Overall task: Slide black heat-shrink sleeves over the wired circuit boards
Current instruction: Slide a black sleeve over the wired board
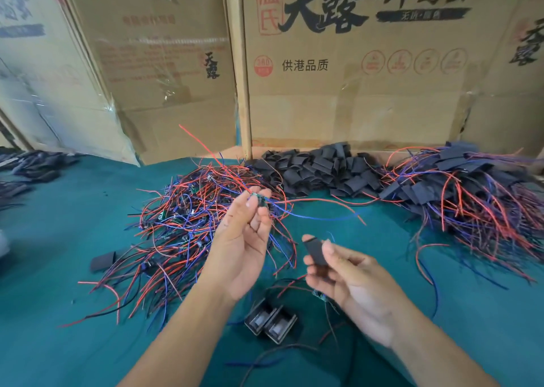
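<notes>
Now, left hand (244, 239) grip pinching wired board (260, 199) at fingertips, right hand (350, 280) grip clamped on black sleeve (315, 251).

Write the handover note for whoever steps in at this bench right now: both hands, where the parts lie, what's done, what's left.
Left hand: raised, fingertips pinching a small green circuit board with red and blue wires.
Right hand: pinching one flat black heat-shrink sleeve, held apart from the board.
Bare wired boards: tangled heap on the green table cover, left of centre.
Empty sleeves: black pile against the cardboard boxes.
Done: sleeved boards heaped at right.
Left: slide the held sleeve over the held board, then work through the left heap.
</notes>
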The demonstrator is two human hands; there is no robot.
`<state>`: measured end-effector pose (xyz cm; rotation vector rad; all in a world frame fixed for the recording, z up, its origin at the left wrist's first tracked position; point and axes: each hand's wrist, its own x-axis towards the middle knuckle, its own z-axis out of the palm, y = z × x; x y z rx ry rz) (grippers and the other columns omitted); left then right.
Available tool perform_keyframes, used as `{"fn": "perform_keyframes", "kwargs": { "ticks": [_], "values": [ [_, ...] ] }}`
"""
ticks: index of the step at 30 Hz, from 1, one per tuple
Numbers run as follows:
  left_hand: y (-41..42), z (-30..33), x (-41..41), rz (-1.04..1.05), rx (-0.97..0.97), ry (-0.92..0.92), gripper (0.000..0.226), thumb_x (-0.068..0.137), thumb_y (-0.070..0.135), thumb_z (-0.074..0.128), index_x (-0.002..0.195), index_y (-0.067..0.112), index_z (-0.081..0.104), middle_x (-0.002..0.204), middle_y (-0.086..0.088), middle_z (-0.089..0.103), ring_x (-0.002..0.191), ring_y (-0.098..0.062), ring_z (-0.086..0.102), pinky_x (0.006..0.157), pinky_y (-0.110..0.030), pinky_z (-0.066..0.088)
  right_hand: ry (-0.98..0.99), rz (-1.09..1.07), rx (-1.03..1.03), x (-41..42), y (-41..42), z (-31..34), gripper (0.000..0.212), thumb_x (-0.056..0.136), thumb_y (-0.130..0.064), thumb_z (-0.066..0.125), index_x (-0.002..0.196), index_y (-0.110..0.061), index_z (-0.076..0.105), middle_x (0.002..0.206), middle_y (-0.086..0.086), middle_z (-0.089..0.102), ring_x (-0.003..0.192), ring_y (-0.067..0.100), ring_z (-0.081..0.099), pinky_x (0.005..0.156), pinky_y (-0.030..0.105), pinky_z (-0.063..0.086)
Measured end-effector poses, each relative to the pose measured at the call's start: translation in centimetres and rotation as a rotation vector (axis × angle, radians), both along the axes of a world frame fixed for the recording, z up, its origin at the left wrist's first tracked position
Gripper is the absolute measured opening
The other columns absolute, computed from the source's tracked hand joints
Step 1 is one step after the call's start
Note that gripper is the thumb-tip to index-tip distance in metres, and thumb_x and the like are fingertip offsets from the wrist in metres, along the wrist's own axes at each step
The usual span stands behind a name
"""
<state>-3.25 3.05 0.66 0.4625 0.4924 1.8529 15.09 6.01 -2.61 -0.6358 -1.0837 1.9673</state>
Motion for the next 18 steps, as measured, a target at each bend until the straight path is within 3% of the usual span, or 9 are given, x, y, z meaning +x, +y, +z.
{"fn": "perform_keyframes", "kwargs": {
  "ticks": [4, 7, 9, 12, 15, 18],
  "values": [
    [0.2, -0.2, -1.2, 0.021, -0.008, 0.008, 0.020, 0.083, 0.012, 0.065, 0.102, 0.010, 0.065, 0.098, -0.004, 0.070, 0.067, -0.005, 0.063, 0.069, -0.012, 0.054, -0.021, -0.206, 0.145, 2.5, 2.4, 0.9, 0.023, 0.082, -0.016, 0.064, 0.099, -0.012, 0.078, 0.093, 0.011, 0.071, 0.081, 0.017, 0.067, 0.074, 0.027, 0.057],
    [0.3, -0.3, -1.3, 0.023, -0.019, 0.019, 0.018, 0.085, 0.013, 0.063, 0.102, 0.010, 0.065, 0.098, -0.004, 0.070, 0.068, -0.005, 0.062, 0.068, -0.012, 0.054, -0.417, -0.415, 0.593, 4.8, 3.7, 1.4, 0.028, 0.088, -0.010, 0.066, 0.097, -0.035, 0.076, 0.093, -0.002, 0.075, 0.082, 0.013, 0.071, 0.080, 0.016, 0.053],
    [0.3, -0.2, -1.5, 0.020, -0.017, 0.010, 0.021, 0.084, 0.013, 0.064, 0.105, 0.010, 0.063, 0.097, -0.004, 0.070, 0.068, -0.004, 0.062, 0.068, -0.012, 0.054, -0.529, -0.457, 0.823, 5.8, 4.1, 1.9, 0.028, 0.088, -0.015, 0.067, 0.099, -0.041, 0.072, 0.097, -0.008, 0.072, 0.086, 0.007, 0.069, 0.079, 0.009, 0.047],
    [0.3, -0.2, -1.6, 0.012, -0.012, 0.027, 0.023, 0.083, 0.015, 0.065, 0.106, 0.010, 0.063, 0.097, -0.003, 0.070, 0.068, -0.004, 0.062, 0.068, -0.012, 0.053, -0.575, -0.479, 1.038, 6.2, 4.2, 2.1, 0.025, 0.087, -0.026, 0.070, 0.111, -0.035, 0.065, 0.107, -0.015, 0.064, 0.098, 0.003, 0.062, 0.081, 0.005, 0.042],
    [0.3, -0.2, -1.6, 0.013, -0.009, 0.018, 0.022, 0.085, 0.015, 0.064, 0.106, 0.010, 0.063, 0.096, -0.002, 0.070, 0.069, -0.004, 0.062, 0.068, -0.012, 0.053, -0.553, -0.496, 1.078, 5.4, 3.6, 1.9, 0.029, 0.087, -0.028, 0.070, 0.115, -0.026, 0.064, 0.109, -0.014, 0.063, 0.103, 0.009, 0.061, 0.086, 0.016, 0.048],
    [0.2, -0.1, -1.6, 0.016, -0.007, 0.008, 0.021, 0.085, 0.016, 0.064, 0.105, 0.010, 0.063, 0.095, -0.001, 0.070, 0.068, -0.004, 0.062, 0.068, -0.012, 0.053, -0.593, -0.601, 1.144, 4.4, 2.7, 1.3, 0.030, 0.087, -0.028, 0.071, 0.115, -0.018, 0.065, 0.105, -0.009, 0.065, 0.093, 0.014, 0.063, 0.083, 0.026, 0.051]
  ]
}}
